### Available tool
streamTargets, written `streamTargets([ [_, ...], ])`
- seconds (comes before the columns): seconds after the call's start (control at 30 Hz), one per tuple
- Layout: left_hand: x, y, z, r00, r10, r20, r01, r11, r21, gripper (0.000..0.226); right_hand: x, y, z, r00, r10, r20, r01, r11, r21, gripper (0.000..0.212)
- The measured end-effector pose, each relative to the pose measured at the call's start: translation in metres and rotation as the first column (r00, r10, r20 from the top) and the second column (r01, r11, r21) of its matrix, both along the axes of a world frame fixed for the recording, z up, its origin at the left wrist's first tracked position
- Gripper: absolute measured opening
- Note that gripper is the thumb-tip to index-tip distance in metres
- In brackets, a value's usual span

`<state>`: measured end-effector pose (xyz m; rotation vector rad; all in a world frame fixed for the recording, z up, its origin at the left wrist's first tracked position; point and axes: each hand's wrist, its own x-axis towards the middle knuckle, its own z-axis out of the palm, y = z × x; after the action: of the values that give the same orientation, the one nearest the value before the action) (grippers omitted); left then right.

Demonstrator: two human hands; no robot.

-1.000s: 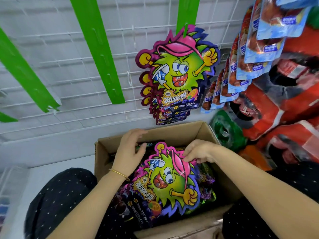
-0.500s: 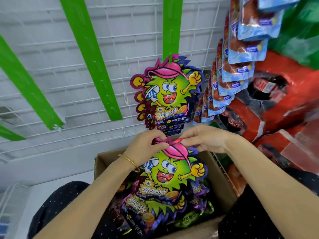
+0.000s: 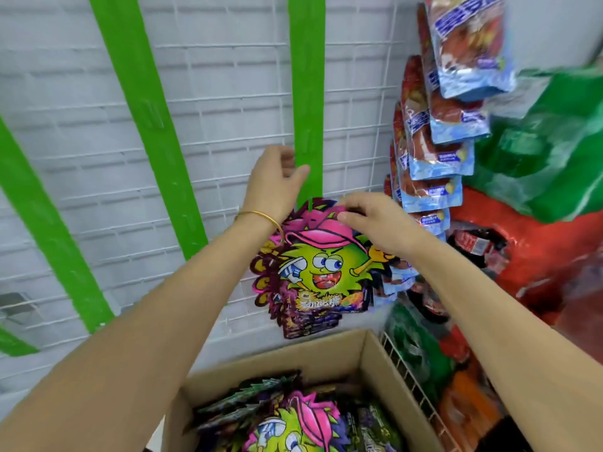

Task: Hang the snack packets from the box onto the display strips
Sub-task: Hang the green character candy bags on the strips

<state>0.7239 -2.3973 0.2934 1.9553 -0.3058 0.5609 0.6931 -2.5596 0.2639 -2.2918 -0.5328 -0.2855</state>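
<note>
A cartoon-faced green and pink snack packet (image 3: 323, 265) is held up against the middle green display strip (image 3: 306, 93), in front of other hung packets of the same kind. My right hand (image 3: 375, 220) pinches the packet's pink top edge. My left hand (image 3: 274, 184) rests its fingers on the strip just above the packet. Below, the cardboard box (image 3: 329, 357) holds several more of these packets (image 3: 293, 425).
Two more green strips (image 3: 146, 119) slant across the white wire grid wall (image 3: 228, 76) to the left. A column of blue and red snack bags (image 3: 434, 151) hangs right of the packet, with red and green bags (image 3: 538, 223) stacked beyond. A wire basket edge (image 3: 408, 380) borders the box.
Both hands have lifted the packet out of the box up to the middle strip. My left hand has let go of the packet and moved onto the strip.
</note>
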Motion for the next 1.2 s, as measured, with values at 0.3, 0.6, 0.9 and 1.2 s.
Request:
streamTargets([
  [0.3, 0.017, -0.001, 0.016, 0.997, -0.042, -0.061, 0.048, 0.994, 0.099, 0.029, 0.034, 0.017, 0.035, 0.933, -0.132, 0.334, 0.148, 0.989, -0.023, 0.015],
  [0.6, 0.018, -0.003, 0.016, 0.992, -0.048, -0.115, 0.052, 0.998, 0.031, 0.028, 0.047, 0.026, 0.037, 0.885, -0.178, 0.43, 0.205, 0.979, -0.016, 0.011],
  [0.9, 0.014, 0.001, 0.008, 0.996, -0.039, -0.076, 0.049, 0.99, 0.133, 0.026, 0.043, 0.022, 0.021, 0.915, -0.128, 0.383, 0.165, 0.984, -0.065, 0.012],
  [1.2, 0.002, 0.01, -0.015, 0.994, -0.075, -0.078, 0.08, 0.994, 0.072, 0.032, 0.045, 0.023, 0.02, 0.911, -0.116, 0.395, 0.139, 0.99, -0.031, 0.011],
])
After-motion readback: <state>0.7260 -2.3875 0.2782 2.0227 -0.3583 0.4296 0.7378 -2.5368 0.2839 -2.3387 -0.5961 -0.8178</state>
